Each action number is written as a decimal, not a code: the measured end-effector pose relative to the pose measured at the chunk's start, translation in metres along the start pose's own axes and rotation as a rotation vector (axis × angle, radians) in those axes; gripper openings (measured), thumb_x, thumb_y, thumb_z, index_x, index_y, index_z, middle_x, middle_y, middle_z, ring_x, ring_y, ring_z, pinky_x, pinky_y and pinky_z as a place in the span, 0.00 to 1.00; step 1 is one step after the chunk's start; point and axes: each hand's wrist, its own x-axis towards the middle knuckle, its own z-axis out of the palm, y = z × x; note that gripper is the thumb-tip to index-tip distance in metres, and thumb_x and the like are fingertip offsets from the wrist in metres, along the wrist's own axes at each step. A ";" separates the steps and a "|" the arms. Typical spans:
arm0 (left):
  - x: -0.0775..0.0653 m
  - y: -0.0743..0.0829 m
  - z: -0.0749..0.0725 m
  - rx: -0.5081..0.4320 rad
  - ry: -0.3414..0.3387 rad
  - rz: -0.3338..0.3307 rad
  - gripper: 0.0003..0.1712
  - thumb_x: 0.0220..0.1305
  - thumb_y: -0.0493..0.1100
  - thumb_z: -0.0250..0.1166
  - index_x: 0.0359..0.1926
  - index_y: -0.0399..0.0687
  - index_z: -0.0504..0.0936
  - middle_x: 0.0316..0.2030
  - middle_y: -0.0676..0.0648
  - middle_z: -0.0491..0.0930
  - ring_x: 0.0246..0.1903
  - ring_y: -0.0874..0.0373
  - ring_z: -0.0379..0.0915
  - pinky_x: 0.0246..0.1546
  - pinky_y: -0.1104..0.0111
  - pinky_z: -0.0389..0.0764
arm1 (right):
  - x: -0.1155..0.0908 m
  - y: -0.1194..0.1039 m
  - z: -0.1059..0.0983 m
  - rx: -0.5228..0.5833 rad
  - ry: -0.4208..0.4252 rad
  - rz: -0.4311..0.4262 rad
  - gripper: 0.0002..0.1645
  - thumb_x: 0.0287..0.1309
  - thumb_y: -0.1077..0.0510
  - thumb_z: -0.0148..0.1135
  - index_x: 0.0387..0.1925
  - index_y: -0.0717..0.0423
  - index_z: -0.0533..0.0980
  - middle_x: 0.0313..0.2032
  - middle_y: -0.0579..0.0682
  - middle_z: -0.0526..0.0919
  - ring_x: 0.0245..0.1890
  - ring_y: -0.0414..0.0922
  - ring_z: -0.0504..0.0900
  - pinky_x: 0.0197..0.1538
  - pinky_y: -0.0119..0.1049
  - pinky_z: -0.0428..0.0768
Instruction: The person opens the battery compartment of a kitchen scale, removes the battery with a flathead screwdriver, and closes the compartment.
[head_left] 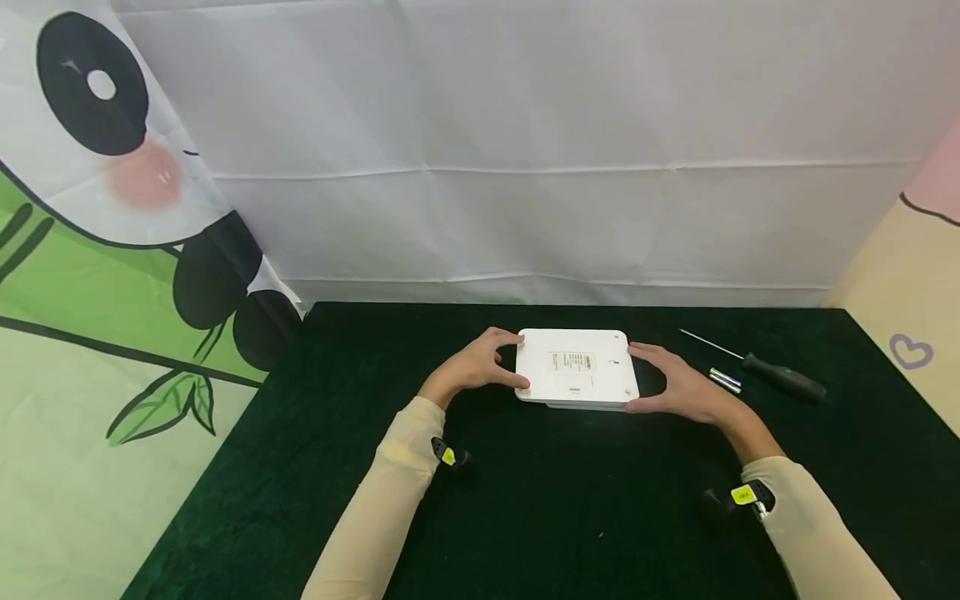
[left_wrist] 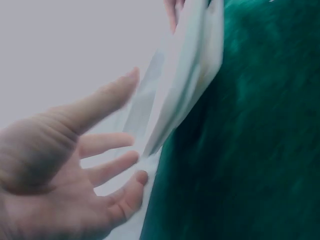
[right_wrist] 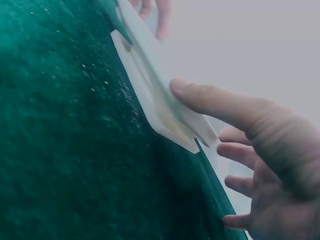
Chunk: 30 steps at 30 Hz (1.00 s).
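A flat white device with rounded corners lies over the dark green cloth, its face with a small printed label upward. Two layers show along its side in the right wrist view, a wide plate above a smaller lower part. My left hand holds the left edge between thumb and fingers. At the right edge my right hand grips it, thumb on the near corner and a finger at the far one. Blur in the left wrist view hides the exact contact there. Whether the device touches the cloth I cannot tell.
Right of my right hand lie small silvery batteries side by side. Beyond them is a screwdriver with a black handle, its shaft pointing to the far left. A white cloth wall rises behind the table's far edge.
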 end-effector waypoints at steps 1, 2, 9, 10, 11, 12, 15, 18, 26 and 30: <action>-0.001 -0.002 -0.004 0.012 -0.016 -0.011 0.48 0.52 0.50 0.76 0.72 0.52 0.65 0.71 0.45 0.56 0.61 0.42 0.66 0.59 0.52 0.72 | -0.001 0.001 -0.001 0.006 -0.008 0.001 0.61 0.48 0.40 0.74 0.74 0.58 0.53 0.74 0.66 0.50 0.71 0.68 0.49 0.64 0.73 0.51; -0.002 -0.004 -0.007 0.036 -0.034 -0.022 0.49 0.52 0.49 0.77 0.72 0.53 0.64 0.72 0.45 0.56 0.63 0.42 0.64 0.60 0.51 0.70 | -0.001 0.003 -0.002 0.009 -0.016 0.004 0.61 0.48 0.40 0.74 0.74 0.58 0.52 0.73 0.67 0.50 0.71 0.69 0.49 0.64 0.73 0.50; -0.003 -0.004 -0.009 0.246 -0.081 -0.084 0.54 0.52 0.48 0.77 0.75 0.60 0.56 0.74 0.46 0.55 0.71 0.42 0.51 0.67 0.45 0.61 | -0.001 0.007 -0.005 -0.004 -0.028 -0.044 0.56 0.51 0.48 0.74 0.74 0.60 0.54 0.72 0.68 0.54 0.70 0.69 0.52 0.65 0.71 0.52; -0.003 -0.002 -0.007 0.261 -0.076 -0.087 0.54 0.52 0.48 0.77 0.75 0.61 0.56 0.74 0.46 0.55 0.70 0.42 0.52 0.67 0.46 0.61 | -0.001 0.007 -0.004 -0.008 -0.021 -0.055 0.55 0.52 0.50 0.74 0.74 0.61 0.54 0.71 0.67 0.55 0.70 0.68 0.53 0.65 0.70 0.53; -0.002 -0.001 -0.005 0.271 -0.066 -0.086 0.54 0.52 0.48 0.77 0.75 0.60 0.56 0.73 0.46 0.57 0.70 0.43 0.53 0.66 0.46 0.62 | -0.001 0.007 -0.004 -0.018 -0.012 -0.062 0.54 0.52 0.50 0.73 0.73 0.61 0.54 0.71 0.67 0.57 0.69 0.67 0.54 0.65 0.70 0.54; -0.002 0.000 -0.004 0.284 -0.052 -0.086 0.53 0.52 0.49 0.76 0.75 0.60 0.57 0.73 0.47 0.58 0.69 0.44 0.54 0.66 0.47 0.62 | 0.000 0.008 -0.003 -0.026 -0.003 -0.069 0.53 0.53 0.51 0.73 0.73 0.61 0.55 0.71 0.67 0.58 0.69 0.67 0.56 0.65 0.69 0.55; -0.001 0.001 0.000 0.320 -0.007 -0.083 0.51 0.52 0.50 0.77 0.74 0.61 0.60 0.71 0.48 0.63 0.67 0.47 0.58 0.65 0.48 0.65 | 0.001 0.009 -0.001 -0.046 0.017 -0.065 0.51 0.54 0.51 0.72 0.73 0.59 0.56 0.70 0.65 0.59 0.69 0.66 0.57 0.65 0.68 0.57; 0.001 0.001 0.001 0.361 0.032 -0.082 0.50 0.50 0.51 0.77 0.73 0.61 0.62 0.68 0.51 0.67 0.64 0.49 0.62 0.64 0.50 0.67 | 0.002 0.009 0.000 -0.059 0.026 -0.070 0.51 0.54 0.49 0.72 0.73 0.59 0.57 0.70 0.66 0.61 0.68 0.66 0.59 0.64 0.68 0.58; 0.003 -0.001 -0.003 0.291 0.047 -0.066 0.45 0.49 0.50 0.77 0.69 0.59 0.69 0.70 0.48 0.66 0.67 0.49 0.63 0.65 0.51 0.66 | -0.001 0.009 -0.005 -0.033 0.036 -0.059 0.46 0.55 0.49 0.71 0.71 0.57 0.62 0.68 0.64 0.65 0.67 0.64 0.62 0.63 0.67 0.61; 0.004 -0.003 -0.006 0.249 0.042 -0.045 0.42 0.50 0.50 0.77 0.68 0.58 0.72 0.67 0.45 0.69 0.56 0.50 0.72 0.57 0.56 0.75 | -0.002 0.008 -0.010 -0.009 0.030 -0.059 0.44 0.57 0.47 0.69 0.70 0.56 0.63 0.68 0.64 0.65 0.68 0.64 0.61 0.64 0.67 0.61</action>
